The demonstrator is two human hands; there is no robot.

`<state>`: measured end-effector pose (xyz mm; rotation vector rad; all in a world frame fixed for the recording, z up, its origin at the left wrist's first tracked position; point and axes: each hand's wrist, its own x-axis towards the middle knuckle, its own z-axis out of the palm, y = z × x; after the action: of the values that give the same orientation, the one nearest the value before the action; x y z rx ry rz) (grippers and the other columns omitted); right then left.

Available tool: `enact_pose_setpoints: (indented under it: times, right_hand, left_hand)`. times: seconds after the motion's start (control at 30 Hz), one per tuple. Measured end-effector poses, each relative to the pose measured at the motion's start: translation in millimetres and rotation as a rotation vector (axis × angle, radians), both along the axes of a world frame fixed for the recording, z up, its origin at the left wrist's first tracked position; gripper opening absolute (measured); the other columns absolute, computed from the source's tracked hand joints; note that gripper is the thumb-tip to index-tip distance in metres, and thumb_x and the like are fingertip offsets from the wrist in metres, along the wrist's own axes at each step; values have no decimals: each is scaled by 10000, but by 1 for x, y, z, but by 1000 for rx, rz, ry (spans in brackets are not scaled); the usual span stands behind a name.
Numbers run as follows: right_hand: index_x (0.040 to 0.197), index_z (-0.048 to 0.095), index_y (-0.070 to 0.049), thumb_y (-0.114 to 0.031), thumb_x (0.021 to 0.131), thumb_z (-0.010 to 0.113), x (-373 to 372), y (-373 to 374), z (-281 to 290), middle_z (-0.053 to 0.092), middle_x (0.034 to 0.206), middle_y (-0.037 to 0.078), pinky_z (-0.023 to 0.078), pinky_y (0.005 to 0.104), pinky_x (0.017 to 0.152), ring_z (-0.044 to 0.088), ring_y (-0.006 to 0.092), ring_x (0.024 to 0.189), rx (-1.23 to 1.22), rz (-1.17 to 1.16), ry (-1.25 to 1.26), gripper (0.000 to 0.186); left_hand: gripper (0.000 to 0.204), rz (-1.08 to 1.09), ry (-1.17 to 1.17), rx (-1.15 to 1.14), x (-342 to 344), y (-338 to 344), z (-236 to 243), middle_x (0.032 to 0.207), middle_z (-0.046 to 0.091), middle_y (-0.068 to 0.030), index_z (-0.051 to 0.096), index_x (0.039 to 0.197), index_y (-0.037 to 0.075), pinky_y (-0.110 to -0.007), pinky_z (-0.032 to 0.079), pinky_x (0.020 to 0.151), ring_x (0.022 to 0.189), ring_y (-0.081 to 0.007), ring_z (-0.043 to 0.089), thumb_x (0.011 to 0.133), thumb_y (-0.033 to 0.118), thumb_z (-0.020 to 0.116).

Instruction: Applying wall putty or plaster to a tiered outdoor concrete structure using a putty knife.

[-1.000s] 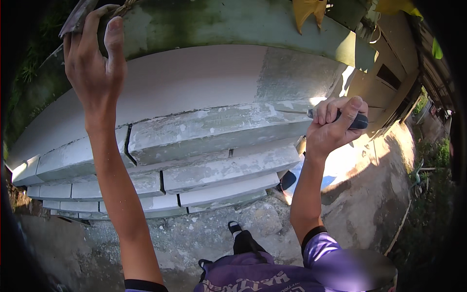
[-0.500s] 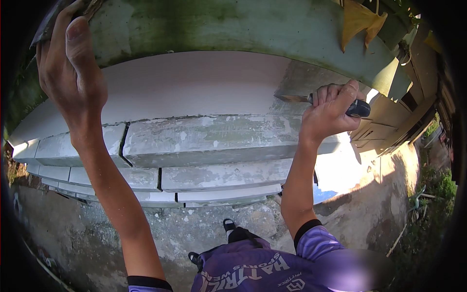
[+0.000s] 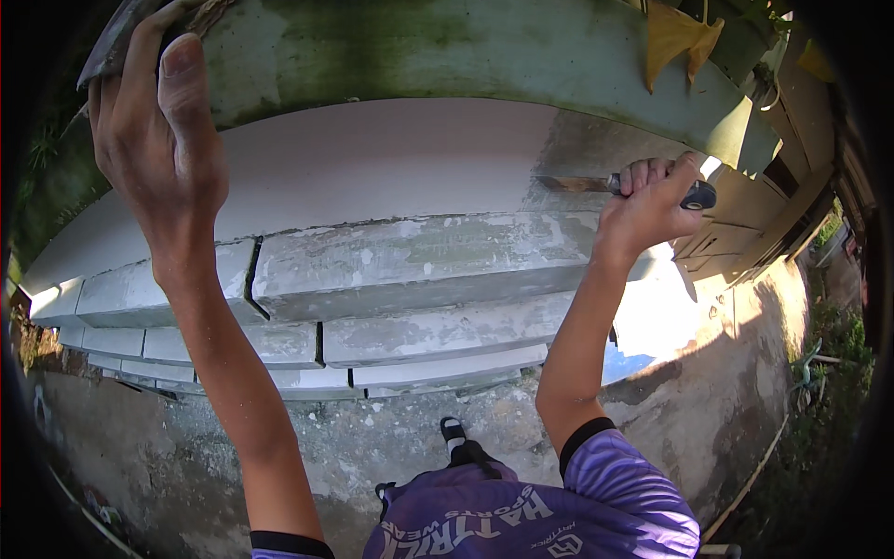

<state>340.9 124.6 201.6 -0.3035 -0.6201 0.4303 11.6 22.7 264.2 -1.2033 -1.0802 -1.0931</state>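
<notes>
Risk: gouging flat white wall (image 3: 400, 158) below green-stained ledge (image 3: 419, 56) w/ over-tilted, dark-handled scraper (image 3: 579, 184), clenched in R hand (image 3: 655, 207); L hand (image 3: 168, 154): can't tell grip.

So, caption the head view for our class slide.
Right hand holding a blade at a pale surface, left hand raised by a greenish ledge.

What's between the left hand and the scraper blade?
Just a smooth white wall surface, with no separate object on it, between the left hand and the scraper blade held by the right hand. Shows in the head view.
</notes>
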Motion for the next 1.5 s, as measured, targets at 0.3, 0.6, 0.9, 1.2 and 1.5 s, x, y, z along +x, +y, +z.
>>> enact_pose_setpoints:
  times: [0.3, 0.6, 0.9, 1.2, 1.5]
  right_hand:
    - [725, 383, -94, -96, 913, 562, -17, 10, -2, 356, 556, -14, 259, 244, 392, 322, 68, 435, 13, -38, -18, 260]
    - [736, 417, -88, -107, 898, 566, -17, 8, -7, 362, 563, -11, 254, 248, 389, 323, 67, 435, -32, -17, 35, 221]
    - [764, 447, -71, -132, 931, 580, -1, -9, -5, 430, 557, -2, 281, 238, 392, 354, 70, 422, -16, 18, -89, 222]
    - [760, 438, -79, -133, 931, 595, 5, -6, -13, 460, 584, 6, 304, 238, 400, 376, 71, 450, 18, -29, -54, 239]
    - [770, 489, -54, -109, 960, 573, -8, -8, -16, 466, 583, 21, 271, 226, 384, 373, 59, 443, -43, -43, -45, 214]
  left_hand:
    - [686, -67, 4, 6, -2, 0, 1, 1170, 665, -110, 649, 1248, 173, -489, 367, 1039, 1148, -309, 563, 986, 634, 214]
    - [688, -55, -14, 8, -5, -1, 2, 1202, 647, -122, 651, 1247, 158, -486, 396, 1024, 1170, -318, 555, 985, 643, 239]
    - [687, -35, 42, 2, -11, -2, 0, 1192, 662, -111, 650, 1252, 170, -486, 385, 1038, 1163, -312, 570, 989, 634, 217]
    - [696, -23, 25, 20, -8, -1, 0, 1197, 662, -109, 647, 1259, 177, -491, 376, 1043, 1171, -315, 561, 983, 649, 217]
    - [707, -55, 21, 5, -3, -2, 1, 1178, 665, -115, 648, 1254, 160, -495, 384, 1034, 1163, -321, 562, 980, 650, 218]
